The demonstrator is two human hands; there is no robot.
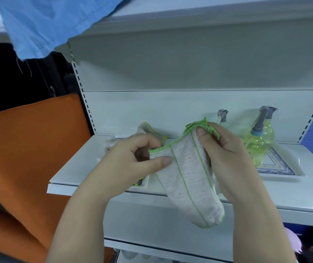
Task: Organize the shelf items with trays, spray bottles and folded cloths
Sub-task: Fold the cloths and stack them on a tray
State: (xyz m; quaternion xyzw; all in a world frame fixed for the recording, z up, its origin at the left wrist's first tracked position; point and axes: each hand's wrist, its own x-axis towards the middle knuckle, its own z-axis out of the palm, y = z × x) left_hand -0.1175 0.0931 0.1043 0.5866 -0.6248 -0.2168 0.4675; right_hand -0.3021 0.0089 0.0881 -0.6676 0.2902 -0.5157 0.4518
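The spray bottles (257, 147) crowd the right tray (292, 168), barring my way to the back wall (170, 107) there. Some folded cloths (146, 130) lie in the left tray (144, 184). The shelf (262, 194) lies bare along its front edge and far right. The upper shelf (189, 18) overhangs; the cloth (188, 183) I hold hangs mid-shelf.

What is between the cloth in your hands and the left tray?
Nothing visible blocks it. The left hand and right hand hold the cloth in front of the left tray, where another cloth lies at the back.
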